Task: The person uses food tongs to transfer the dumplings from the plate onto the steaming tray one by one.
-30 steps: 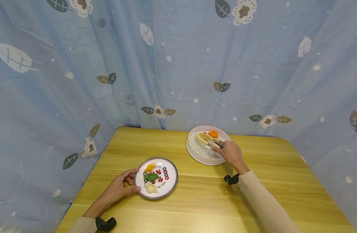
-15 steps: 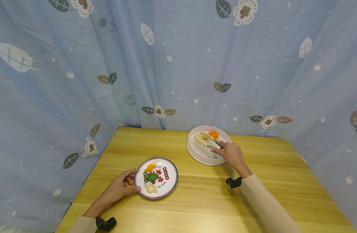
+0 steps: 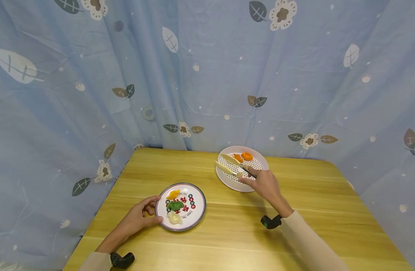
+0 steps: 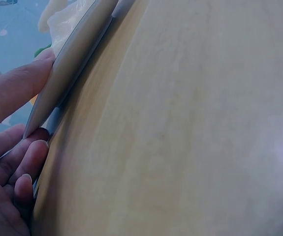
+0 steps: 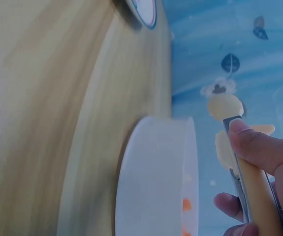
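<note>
Plate (image 3: 200, 207) pinched, tongs (image 3: 230, 159) grasped.
My left hand (image 3: 137, 216) pinches the plate's left rim. My right hand (image 3: 266, 184) grasps the tongs' handle, parted tips ahead of my grip, above the perforated tray (image 5: 148, 182); two orange pieces (image 3: 247, 156) lie on its far side.

Blue curtain (image 3: 214, 86) behind wooden table (image 3: 234, 229)

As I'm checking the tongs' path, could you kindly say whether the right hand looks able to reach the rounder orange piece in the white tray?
Probably yes, with its tongs: the right hand holds them open above the white tray, and nothing visible covers the rounder orange piece.
</note>
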`<state>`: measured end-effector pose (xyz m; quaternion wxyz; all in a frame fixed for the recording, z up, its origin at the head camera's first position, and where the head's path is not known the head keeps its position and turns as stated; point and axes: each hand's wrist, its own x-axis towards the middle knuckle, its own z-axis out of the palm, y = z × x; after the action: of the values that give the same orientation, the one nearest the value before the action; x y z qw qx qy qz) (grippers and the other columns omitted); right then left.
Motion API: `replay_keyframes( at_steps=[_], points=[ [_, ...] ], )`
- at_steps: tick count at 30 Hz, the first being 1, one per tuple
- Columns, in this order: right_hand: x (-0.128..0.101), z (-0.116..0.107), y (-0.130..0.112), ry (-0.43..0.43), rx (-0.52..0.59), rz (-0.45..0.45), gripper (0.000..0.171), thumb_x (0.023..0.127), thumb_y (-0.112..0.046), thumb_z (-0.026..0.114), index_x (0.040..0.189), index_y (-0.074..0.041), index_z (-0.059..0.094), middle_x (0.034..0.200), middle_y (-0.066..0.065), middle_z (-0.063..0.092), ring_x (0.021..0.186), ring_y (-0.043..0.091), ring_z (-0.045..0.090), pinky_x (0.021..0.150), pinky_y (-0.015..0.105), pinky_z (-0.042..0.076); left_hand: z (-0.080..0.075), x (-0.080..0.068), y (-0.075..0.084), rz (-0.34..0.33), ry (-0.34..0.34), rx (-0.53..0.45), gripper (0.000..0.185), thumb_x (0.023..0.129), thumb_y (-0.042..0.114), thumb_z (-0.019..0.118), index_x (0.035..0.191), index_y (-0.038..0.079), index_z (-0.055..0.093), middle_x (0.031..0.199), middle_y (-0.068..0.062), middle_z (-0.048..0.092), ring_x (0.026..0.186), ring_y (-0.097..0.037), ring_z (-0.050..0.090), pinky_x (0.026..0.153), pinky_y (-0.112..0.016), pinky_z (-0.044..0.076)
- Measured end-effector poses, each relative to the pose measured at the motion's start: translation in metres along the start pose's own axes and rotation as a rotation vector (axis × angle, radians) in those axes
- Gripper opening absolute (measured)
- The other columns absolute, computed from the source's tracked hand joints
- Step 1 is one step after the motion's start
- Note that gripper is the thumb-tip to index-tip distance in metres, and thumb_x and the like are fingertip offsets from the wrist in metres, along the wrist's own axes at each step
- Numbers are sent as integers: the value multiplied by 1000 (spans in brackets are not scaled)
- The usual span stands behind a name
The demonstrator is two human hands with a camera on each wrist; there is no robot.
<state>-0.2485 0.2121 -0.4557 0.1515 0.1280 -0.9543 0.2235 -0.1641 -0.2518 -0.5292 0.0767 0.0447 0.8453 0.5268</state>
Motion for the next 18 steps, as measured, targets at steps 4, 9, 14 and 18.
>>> replay_keyframes(
  at_steps=[4,9,14,18],
  points=[
    [-6,4,-8,14,-3,-40,67,80,-59,81,131,-16,73,61,6,63,63,20,50,53,35,37,0,-1,0,4,1,1,77,80,26,91,146,10,55,116,-9,56,94,-23,49,74,-29,41],
    [-14,9,-19,20,15,-104,64,79,-54,84,130,-16,74,75,8,72,65,19,53,56,36,41,0,-1,0,12,-5,-4,77,81,26,90,146,10,54,116,-10,55,94,-23,49,74,-28,41],
    [-21,12,-35,3,52,-137,64,78,-52,86,127,-12,75,88,-1,77,60,10,49,52,30,38,0,-1,-2,22,-5,-3,77,81,27,90,146,10,54,116,-10,56,94,-23,49,74,-28,41],
    [-26,17,-45,-19,80,-154,63,77,-52,86,126,-13,76,87,-2,77,59,8,49,52,28,38,0,0,-3,19,-5,-16,77,81,27,90,146,11,54,116,-10,56,95,-23,49,75,-28,41]
  ],
)
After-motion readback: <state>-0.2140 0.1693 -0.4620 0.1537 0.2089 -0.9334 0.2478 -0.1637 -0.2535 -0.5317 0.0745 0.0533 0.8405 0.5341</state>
